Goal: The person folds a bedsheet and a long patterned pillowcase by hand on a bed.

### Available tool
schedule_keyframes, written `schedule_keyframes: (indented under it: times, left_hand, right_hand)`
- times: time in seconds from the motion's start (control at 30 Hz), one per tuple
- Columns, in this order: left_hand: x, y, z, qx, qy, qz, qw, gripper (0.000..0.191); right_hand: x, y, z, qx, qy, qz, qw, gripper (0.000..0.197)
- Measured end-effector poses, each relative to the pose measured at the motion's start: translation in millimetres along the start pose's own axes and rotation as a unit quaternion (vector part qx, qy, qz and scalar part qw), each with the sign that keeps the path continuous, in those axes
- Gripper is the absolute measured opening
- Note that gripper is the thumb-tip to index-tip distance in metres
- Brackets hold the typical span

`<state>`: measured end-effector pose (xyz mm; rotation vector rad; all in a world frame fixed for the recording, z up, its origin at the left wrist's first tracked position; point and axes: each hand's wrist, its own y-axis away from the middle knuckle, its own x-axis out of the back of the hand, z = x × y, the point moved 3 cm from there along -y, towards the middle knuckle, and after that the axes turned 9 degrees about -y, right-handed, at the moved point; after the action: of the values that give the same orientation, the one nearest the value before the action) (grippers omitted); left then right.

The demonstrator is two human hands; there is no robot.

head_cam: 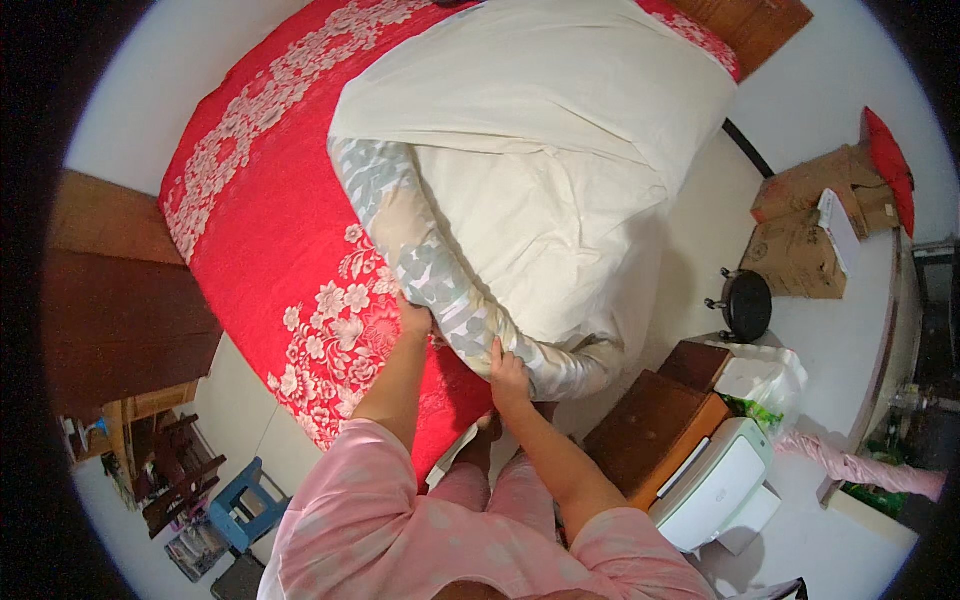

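A cream quilt or quilt cover (540,90) lies spread over the bed, wrinkled in the middle. Along its near left side runs a thick rolled edge (442,270) of grey, white and beige patterned fabric, which curves round towards the right. My left hand (416,315) grips this roll from its outer side, with the fingers partly hidden beneath it. Further along, nearer my body, my right hand (511,375) holds the same roll, index finger laid on top. Under the quilt, a red bedspread (262,247) with pale flowers shows on the left.
To my right stand a brown wooden cabinet (645,427) and a white printer (712,487). Cardboard boxes (795,251) and a black wheeled stool (748,306) are beyond. At left are a dark brown piece of furniture (127,330) and a blue plastic stool (244,506).
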<state>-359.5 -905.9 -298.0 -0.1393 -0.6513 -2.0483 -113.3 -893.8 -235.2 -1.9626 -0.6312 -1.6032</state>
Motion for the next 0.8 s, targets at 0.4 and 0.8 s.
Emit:
schedule_keyframes:
  times: [0.4, 0.8]
  left_hand:
    - [-14.0, 38.6, 175.7, -0.147, -0.541, -0.003, 0.828, 0.089]
    - [92.8, 15.3, 4.4, -0.030, -0.299, 0.057, 0.952, 0.105]
  right_hand:
    - [-5.9, 1.1, -7.2, 0.013, -0.016, -0.136, 0.991, 0.066]
    - [46.7, -39.4, -28.8, 0.120, -0.253, -0.272, 0.921, 0.075]
